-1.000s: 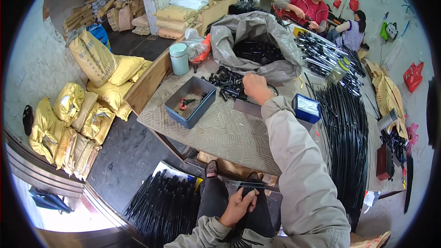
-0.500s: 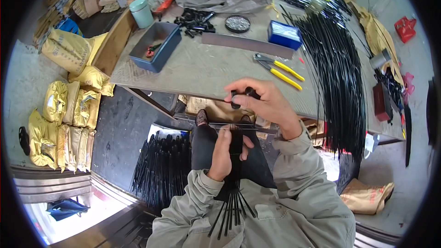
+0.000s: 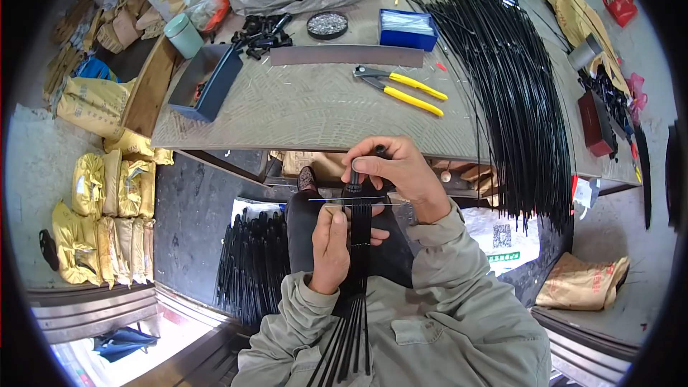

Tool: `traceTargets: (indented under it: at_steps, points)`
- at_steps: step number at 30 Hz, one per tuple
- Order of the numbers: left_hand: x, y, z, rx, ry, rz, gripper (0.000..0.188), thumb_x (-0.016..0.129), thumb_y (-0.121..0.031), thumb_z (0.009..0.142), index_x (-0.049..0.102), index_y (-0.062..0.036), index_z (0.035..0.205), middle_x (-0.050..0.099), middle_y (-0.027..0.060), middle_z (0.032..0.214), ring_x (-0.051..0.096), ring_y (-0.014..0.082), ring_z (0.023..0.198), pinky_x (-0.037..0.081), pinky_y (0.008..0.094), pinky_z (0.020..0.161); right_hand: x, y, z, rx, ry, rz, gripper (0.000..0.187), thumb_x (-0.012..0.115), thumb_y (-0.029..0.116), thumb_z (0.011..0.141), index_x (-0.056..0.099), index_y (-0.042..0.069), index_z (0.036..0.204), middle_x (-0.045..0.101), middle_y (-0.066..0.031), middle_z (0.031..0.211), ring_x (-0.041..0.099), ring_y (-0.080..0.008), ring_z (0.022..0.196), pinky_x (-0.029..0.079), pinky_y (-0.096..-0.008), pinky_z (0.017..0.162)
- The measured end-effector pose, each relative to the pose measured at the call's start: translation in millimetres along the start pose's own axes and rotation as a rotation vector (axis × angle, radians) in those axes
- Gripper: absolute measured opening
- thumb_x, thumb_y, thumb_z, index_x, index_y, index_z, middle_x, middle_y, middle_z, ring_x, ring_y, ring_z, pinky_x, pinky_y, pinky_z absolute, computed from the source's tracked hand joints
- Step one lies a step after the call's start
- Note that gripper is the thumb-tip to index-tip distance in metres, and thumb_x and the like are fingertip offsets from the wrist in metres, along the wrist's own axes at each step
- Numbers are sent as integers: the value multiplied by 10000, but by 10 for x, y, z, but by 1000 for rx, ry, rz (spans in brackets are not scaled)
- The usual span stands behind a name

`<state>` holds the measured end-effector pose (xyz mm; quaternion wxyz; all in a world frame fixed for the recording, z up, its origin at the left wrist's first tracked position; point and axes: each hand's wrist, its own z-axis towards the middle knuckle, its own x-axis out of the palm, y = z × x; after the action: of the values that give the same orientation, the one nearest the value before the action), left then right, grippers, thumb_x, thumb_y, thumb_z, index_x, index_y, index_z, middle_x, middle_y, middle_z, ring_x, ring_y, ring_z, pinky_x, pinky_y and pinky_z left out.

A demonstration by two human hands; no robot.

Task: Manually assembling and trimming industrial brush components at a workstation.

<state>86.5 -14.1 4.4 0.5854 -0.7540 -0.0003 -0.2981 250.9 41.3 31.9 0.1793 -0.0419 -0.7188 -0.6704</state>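
Note:
Over my lap, my left hand is closed round a flat row of thin black rods. Their lower ends fan out against my jacket. A thin straight wire lies crosswise at the row's upper end, just above my left fingertips. My right hand pinches a small black tubular plastic piece upright between thumb and fingers, close above the wire. Another dark round end shows among the right fingers. Whether the piece touches the rods is unclear.
The table holds yellow-handled pliers, a grey strip, a blue box of wires, a blue-grey bin, black plastic parts and a large rod bundle. Another rod bundle stands on the floor at left.
My right hand has come slightly down, bringing the black tubular piece upright near the rods' upper end. The view has shifted, and more of the crosswise wire shows on the left.

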Motion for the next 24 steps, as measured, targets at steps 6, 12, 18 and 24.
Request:
traceTargets:
  at_steps: [6,12,18,24]
  points:
    - [82,22,-72,83,-60,-20,123,355,-117,955,337,-5,1001,564,249,1071,652,280,782,548,315,680,-2,-13,-9,-9,0,53,142,636,135,810,614,8,869,639,-59,747,475,-25,553,355,-152,466]
    - [87,76,-179,137,-35,-64,138,368,-31,928,325,1,1056,550,249,1078,645,311,816,549,337,706,33,-58,-2,13,87,65,139,646,139,804,592,20,851,582,-11,696,467,-25,553,354,-154,468]
    - [124,79,-271,161,-11,-61,310,348,2,917,256,5,1213,537,255,1100,633,326,866,533,361,760,123,-49,-19,12,95,6,143,657,146,791,564,38,806,528,26,664,454,-20,551,338,-158,464]
    - [135,69,-298,160,18,-47,385,321,25,909,189,0,1270,530,275,1101,630,330,874,514,375,798,140,-27,-4,-18,121,7,170,658,146,789,523,57,738,490,43,635,431,-15,520,313,-167,450]
